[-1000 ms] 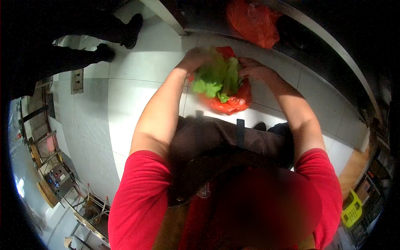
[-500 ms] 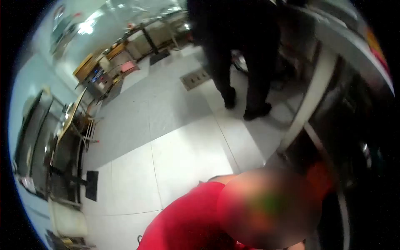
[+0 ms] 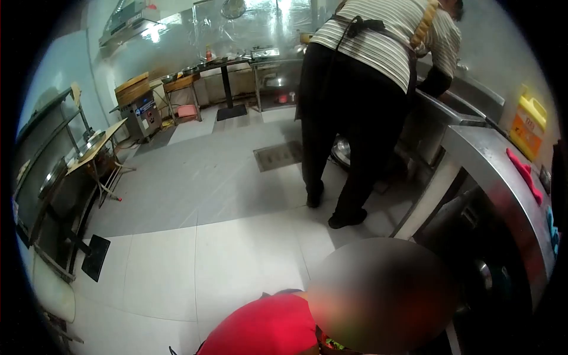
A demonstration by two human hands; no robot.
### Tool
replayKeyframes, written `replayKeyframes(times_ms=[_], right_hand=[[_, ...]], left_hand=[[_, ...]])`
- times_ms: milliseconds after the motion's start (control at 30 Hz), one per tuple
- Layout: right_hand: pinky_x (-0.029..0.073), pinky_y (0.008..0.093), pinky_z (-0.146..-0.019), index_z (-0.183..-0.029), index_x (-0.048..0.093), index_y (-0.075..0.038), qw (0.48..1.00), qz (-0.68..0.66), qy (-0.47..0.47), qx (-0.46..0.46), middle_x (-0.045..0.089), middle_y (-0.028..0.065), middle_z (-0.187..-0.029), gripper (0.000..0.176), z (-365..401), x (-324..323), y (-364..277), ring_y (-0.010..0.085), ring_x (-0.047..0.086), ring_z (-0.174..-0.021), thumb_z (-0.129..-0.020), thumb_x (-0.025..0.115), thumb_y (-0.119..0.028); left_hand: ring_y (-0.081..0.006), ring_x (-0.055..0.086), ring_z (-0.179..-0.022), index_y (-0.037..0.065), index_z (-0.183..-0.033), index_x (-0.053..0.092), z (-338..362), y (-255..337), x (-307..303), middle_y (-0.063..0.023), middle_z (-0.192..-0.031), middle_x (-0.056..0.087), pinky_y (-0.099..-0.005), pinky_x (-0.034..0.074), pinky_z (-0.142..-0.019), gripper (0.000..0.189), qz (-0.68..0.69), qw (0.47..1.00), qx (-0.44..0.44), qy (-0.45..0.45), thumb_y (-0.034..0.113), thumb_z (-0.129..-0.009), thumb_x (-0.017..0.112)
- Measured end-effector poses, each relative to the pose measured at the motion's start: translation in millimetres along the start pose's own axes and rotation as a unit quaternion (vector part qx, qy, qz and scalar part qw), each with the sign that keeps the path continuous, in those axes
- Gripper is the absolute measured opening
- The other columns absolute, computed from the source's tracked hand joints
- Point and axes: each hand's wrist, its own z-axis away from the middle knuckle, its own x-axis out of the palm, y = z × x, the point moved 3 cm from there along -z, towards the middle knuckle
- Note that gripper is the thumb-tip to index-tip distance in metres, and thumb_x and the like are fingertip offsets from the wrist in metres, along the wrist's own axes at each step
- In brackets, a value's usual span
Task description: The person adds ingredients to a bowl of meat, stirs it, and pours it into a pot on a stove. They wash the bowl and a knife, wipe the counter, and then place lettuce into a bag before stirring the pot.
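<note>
Neither of my hands shows in the head view. Close in front of me at the bottom, a person in a red shirt [image 3: 260, 325] bends low, the head covered by a blurred patch. Beside that person, at the bottom edge, part of a container with green and red pieces [image 3: 336, 344] shows; what the pieces are is too small to tell. Further off, a co-worker in a striped top [image 3: 376, 38] and black trousers leans over a metal sink [image 3: 461, 103], hands hidden.
A steel counter [image 3: 482, 145] runs along the right, bearing a yellow jug [image 3: 528, 127] and a pink cloth [image 3: 525, 176]. A floor drain [image 3: 277, 155] lies mid-floor. Folding table [image 3: 97, 147] and shelving [image 3: 44, 136] stand left; a black-legged table [image 3: 228, 89] stands at the back.
My view has tilted up and steadied, bringing the co-worker's back, the sink and the countertop into sight. The red-shirted person now sits lower in the picture, and the container's contents show.
</note>
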Motion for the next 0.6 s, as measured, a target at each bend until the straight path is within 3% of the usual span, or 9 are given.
replayKeyframes(times_ms=[67, 100, 133, 167, 300, 400, 433, 467, 600], right_hand=[[0.041, 0.0338, -0.095, -0.133, 0.042, -0.004, 1.0, -0.018, -0.004, -0.002, 0.05, 0.0113, -0.127, 0.057, 2, 3, 8, 0.0233, 0.05, -0.114, -0.08, 0.061, -0.013], [0.041, 0.0337, -0.095, -0.133, 0.042, -0.004, 0.999, -0.032, -0.007, -0.003, 0.051, 0.0113, -0.127, 0.057, 5, 5, 16, 0.0232, 0.05, -0.114, -0.08, 0.061, -0.013], [0.041, 0.0335, -0.095, -0.133, 0.042, -0.004, 0.999, -0.051, -0.009, -0.003, 0.051, 0.0113, -0.127, 0.057, 12, 10, 27, 0.0231, 0.05, -0.114, -0.079, 0.062, -0.013], [0.041, 0.0334, -0.095, -0.133, 0.042, -0.004, 0.997, -0.073, -0.015, -0.005, 0.051, 0.0113, -0.127, 0.058, 19, 14, 36, 0.0229, 0.05, -0.114, -0.079, 0.062, -0.012], [0.042, 0.0329, -0.095, -0.133, 0.042, -0.003, 0.984, -0.173, -0.031, -0.027, 0.052, 0.0113, -0.126, 0.059, 30, 23, 64, 0.0224, 0.05, -0.114, -0.078, 0.062, -0.012], [0.042, 0.0326, -0.094, -0.133, 0.041, -0.002, 0.956, -0.291, -0.021, -0.025, 0.052, 0.0113, -0.125, 0.06, 31, 29, 101, 0.022, 0.051, -0.113, -0.077, 0.063, -0.011], [0.042, 0.0325, -0.094, -0.133, 0.041, -0.002, 0.939, -0.343, -0.015, -0.022, 0.052, 0.0113, -0.125, 0.061, 34, 29, 110, 0.0219, 0.051, -0.113, -0.077, 0.063, -0.011], [0.042, 0.0323, -0.094, -0.133, 0.041, -0.002, 0.919, -0.394, -0.009, -0.02, 0.053, 0.0113, -0.125, 0.061, 33, 31, 120, 0.0218, 0.051, -0.113, -0.077, 0.063, -0.011], [0.043, 0.0327, -0.094, -0.133, 0.042, -0.003, 0.791, -0.611, -0.006, -0.014, 0.053, 0.0094, -0.125, 0.061, 44, 22, 125, 0.0211, 0.052, -0.113, -0.074, 0.061, -0.005]], left_hand=[[-0.0291, 0.056, -0.105, 0.013, -0.115, 0.059, 16, 27, -24, -0.015, -0.112, 0.061, -0.0396, 0.044, -0.09, 0.052, -0.083, 0.992, 0.055, -0.074, 0.036, -0.069, 0.066], [-0.0294, 0.053, -0.111, 0.014, -0.122, 0.055, -21, -21, 11, -0.0151, -0.12, 0.057, -0.0403, 0.042, -0.093, 0.057, -0.072, 0.978, 0.182, -0.079, 0.035, -0.07, 0.065], [-0.031, 0.049, -0.117, 0.014, -0.126, 0.05, 22, 48, -40, -0.0154, -0.127, 0.052, -0.0402, 0.041, -0.096, 0.059, -0.123, 0.973, 0.06, -0.187, 0.034, -0.071, 0.062], [-0.0305, 0.05, -0.116, 0.014, -0.122, 0.054, 19, 30, -25, -0.015, -0.126, 0.052, -0.039, 0.041, -0.096, 0.055, -0.101, 0.986, 0.13, -0.039, 0.032, -0.071, 0.062], [-0.022, 0.053, -0.107, 0.013, -0.119, 0.054, 27, 42, -59, -0.0096, -0.115, 0.059, -0.0362, 0.041, -0.097, 0.05, 0.103, 0.971, 0.186, -0.105, 0.024, -0.071, 0.066], [-0.0228, 0.059, -0.097, 0.018, -0.129, 0.049, 61, 76, -79, -0.009, -0.111, 0.061, -0.0359, 0.051, -0.083, 0.064, 0.389, 0.891, -0.145, -0.182, 0.013, -0.068, 0.07], [-0.0236, 0.058, -0.1, 0.001, -0.125, 0.048, 40, 46, -73, -0.0139, -0.114, 0.059, -0.0358, 0.052, -0.083, 0.057, 0.167, 0.961, -0.139, -0.171, 0.014, -0.074, 0.07], [-0.023, 0.06, -0.098, -0.001, -0.122, 0.049, 33, 20, -61, -0.0127, -0.114, 0.059, -0.0332, 0.052, -0.082, 0.05, 0.31, 0.906, -0.204, -0.202, 0.011, -0.078, 0.068], [-0.0208, 0.059, -0.101, 0.0, -0.122, 0.049, 33, 24, -81, -0.0121, -0.114, 0.059, -0.0317, 0.05, -0.085, 0.044, 0.419, 0.854, -0.243, -0.192, 0.005, -0.081, 0.064]])
